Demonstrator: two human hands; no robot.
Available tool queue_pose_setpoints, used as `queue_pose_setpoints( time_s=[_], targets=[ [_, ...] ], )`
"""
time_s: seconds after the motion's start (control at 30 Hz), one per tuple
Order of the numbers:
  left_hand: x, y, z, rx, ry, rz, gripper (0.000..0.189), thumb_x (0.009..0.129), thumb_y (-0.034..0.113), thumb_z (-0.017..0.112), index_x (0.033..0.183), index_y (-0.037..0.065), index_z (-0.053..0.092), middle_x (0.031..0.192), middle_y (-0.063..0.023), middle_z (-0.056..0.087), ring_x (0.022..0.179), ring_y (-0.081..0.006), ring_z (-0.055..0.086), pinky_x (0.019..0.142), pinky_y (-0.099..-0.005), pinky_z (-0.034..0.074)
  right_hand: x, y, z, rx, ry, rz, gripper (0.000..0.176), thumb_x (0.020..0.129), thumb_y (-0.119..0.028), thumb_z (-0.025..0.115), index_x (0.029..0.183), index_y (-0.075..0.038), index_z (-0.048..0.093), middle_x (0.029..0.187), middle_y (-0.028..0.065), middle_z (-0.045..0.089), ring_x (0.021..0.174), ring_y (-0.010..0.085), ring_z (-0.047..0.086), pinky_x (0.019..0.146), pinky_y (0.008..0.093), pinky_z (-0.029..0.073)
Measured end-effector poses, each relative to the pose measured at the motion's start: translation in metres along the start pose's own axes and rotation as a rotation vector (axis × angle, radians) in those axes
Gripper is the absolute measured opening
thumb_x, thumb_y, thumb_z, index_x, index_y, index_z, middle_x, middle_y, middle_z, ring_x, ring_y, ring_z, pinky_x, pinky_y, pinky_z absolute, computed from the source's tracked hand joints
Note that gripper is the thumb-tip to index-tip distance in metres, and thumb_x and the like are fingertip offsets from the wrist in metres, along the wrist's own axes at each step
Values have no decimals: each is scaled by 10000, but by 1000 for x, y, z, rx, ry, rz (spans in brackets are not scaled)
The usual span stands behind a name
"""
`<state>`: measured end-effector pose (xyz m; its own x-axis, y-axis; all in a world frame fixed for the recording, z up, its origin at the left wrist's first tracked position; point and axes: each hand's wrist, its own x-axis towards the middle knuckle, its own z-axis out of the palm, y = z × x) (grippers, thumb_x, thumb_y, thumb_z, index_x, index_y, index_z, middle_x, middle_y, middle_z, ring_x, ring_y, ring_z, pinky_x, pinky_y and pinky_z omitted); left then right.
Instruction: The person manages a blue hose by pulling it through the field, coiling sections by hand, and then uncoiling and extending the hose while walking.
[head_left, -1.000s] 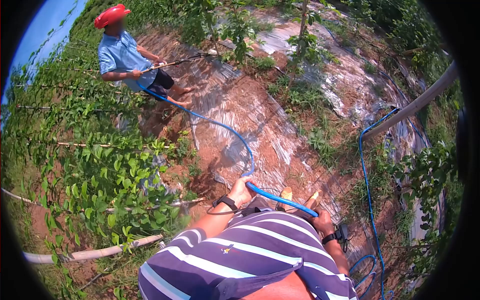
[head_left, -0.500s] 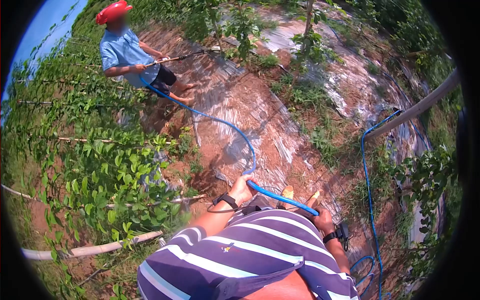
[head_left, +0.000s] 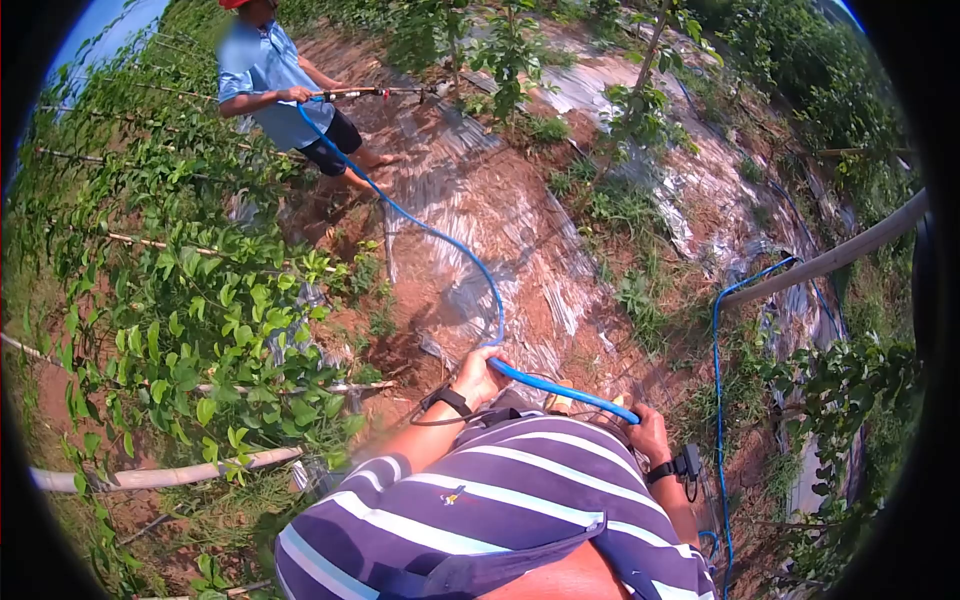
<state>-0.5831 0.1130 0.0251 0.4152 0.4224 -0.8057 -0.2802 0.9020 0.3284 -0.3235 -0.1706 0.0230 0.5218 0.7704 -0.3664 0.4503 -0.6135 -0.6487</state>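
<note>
A blue hose (head_left: 455, 250) runs across red soil from a co-worker at the top left down to me. My left hand (head_left: 480, 374) grips it where it bends, and my right hand (head_left: 648, 432) holds it a little farther along, in front of my striped shirt. The stretch between my hands is taut and nearly straight. Both wrists carry black bands. The co-worker (head_left: 265, 80), in a blue shirt, holds a long spray wand (head_left: 375, 92) joined to the hose's far end.
Leafy vines on low trellis wires (head_left: 200, 330) fill the left side. Silver plastic mulch (head_left: 520, 230) covers the raised bed ahead. A second run of blue hose (head_left: 716, 380) trails down the right. Pale pipes lie at lower left (head_left: 150, 476) and upper right (head_left: 840, 255).
The view has tilted down and shifted, so the co-worker sits higher in the frame with the hat cut off. My hands keep their grip on the hose, the right hand slightly lower.
</note>
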Motion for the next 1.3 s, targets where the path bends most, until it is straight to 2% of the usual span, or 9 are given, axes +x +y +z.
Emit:
queue_pose_setpoints(
  time_s=[0.13,0.3,0.43,0.67,0.7,0.77,0.83,1.07,1.3],
  targets=[
    [0,8,0,-115,-17,29,181,944,188,487,792,90,484,635,-35,493,630,-219,520,685,-401,472,12,-7,-13,8,40,-59,121,727,-117,680,811,-30,667,776,214,670,755,384,670,682,430,521],
    [-20,47,22,-261,-86,149,240,989,220,457,777,108,466,605,3,447,590,-176,468,673,-381,440,16,-29,-43,-76,199,-257,180,737,-73,736,871,-40,620,763,174,649,730,368,651,646,421,507],
    [-46,92,44,-274,-151,255,217,991,227,458,798,133,484,614,22,430,581,-160,455,688,-401,428,26,40,-31,-205,247,16,140,758,-80,703,849,-76,597,784,159,656,778,376,644,689,468,496],
    [-46,105,59,-252,-94,331,224,981,232,494,788,122,524,634,31,454,607,-136,466,652,-347,407,41,139,17,-134,298,117,115,776,-157,694,836,-83,630,811,173,661,819,401,634,718,486,494],
    [-35,104,53,-239,-79,328,223,979,230,495,787,121,524,641,31,467,613,-133,477,654,-346,410,48,137,17,-105,338,55,126,779,-171,701,828,-75,635,814,184,658,820,407,630,715,484,494],
    [-15,107,48,-279,-75,272,220,970,193,486,763,119,495,641,26,481,621,-132,492,648,-352,423,69,125,0,-53,289,204,197,803,-222,715,770,-38,652,779,200,646,803,407,626,701,466,487],
    [9,114,47,-315,-45,239,240,970,183,476,742,110,477,638,11,479,619,-145,496,650,-358,438,92,127,-16,93,345,138,205,805,-228,710,789,-28,669,777,207,650,791,401,631,693,453,489],
    [76,128,92,-204,32,269,262,963,166,471,710,98,465,633,-23,471,620,-178,497,668,-360,456,168,86,-103,58,362,300,223,776,-220,700,876,-21,691,826,214,671,804,366,660,735,434,502],
    [74,156,137,-179,-37,359,283,968,172,474,696,96,461,645,-48,512,637,-195,512,678,-379,468,215,73,-101,-10,268,257,200,763,-197,703,868,-28,688,816,212,673,798,366,662,732,448,499]
  ],
)
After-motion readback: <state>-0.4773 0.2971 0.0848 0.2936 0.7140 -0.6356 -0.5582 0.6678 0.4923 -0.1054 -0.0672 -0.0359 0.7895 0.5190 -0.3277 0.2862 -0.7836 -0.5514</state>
